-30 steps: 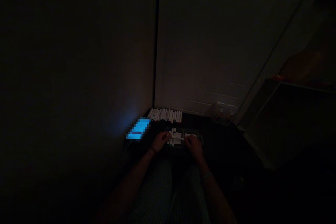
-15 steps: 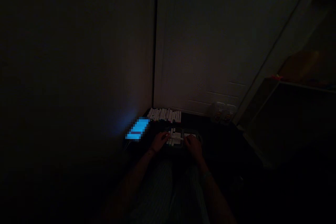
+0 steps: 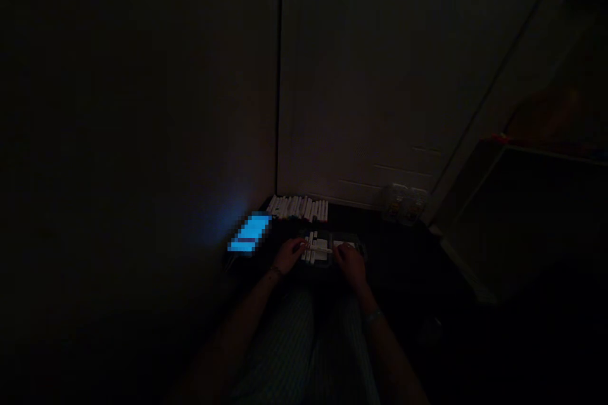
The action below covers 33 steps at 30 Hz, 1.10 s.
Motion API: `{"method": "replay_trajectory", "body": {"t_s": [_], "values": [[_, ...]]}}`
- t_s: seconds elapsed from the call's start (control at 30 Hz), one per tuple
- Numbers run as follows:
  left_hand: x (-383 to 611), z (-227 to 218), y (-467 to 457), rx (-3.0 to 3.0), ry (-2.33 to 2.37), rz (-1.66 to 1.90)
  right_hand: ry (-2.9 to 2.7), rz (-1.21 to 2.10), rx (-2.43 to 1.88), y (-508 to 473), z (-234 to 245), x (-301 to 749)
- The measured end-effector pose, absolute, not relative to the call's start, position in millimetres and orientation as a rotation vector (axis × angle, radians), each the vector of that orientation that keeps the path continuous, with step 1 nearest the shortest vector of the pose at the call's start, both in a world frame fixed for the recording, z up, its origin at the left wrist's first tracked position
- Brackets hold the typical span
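Observation:
A white marker (image 3: 322,249) lies crosswise between my hands, low over an open clear case (image 3: 325,264). My left hand (image 3: 287,255) is closed with its fingertips at the marker's left end. At the right end, my right hand (image 3: 350,264) pinches the marker, its fingers partly hidden by the back of the hand. Inside the case, several white markers (image 3: 311,257) lie lengthwise in the left part, and a pale card-like piece shows in the right part. Dim light hides the fine details.
A row of several white markers (image 3: 299,207) lies at the back of the dark table against the wall. To the left glows a blurred-out screen (image 3: 250,233) with a cable. Two clear containers (image 3: 405,204) stand at the back right. A shelf edge (image 3: 546,155) rises on the right.
Almost nothing has moved. Both hands stay at the marker, and the picture is slightly dimmer and shifted a little.

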<state>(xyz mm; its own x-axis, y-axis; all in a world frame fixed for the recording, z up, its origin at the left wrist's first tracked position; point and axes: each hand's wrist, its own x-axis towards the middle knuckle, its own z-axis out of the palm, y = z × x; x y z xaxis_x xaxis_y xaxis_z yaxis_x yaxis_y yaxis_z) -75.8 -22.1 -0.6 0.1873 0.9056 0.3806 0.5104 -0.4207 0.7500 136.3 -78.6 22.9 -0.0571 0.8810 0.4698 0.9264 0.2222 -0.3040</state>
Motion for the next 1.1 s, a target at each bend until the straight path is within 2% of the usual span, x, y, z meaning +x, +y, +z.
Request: {"method": "replay_trajectory", "body": {"t_s": [1.1], "values": [[-76.3,-0.3,-22.9,2.013,1.341,1.118,-1.934,-0.101,-1.691,-80.2,25.2,134.9]]}}
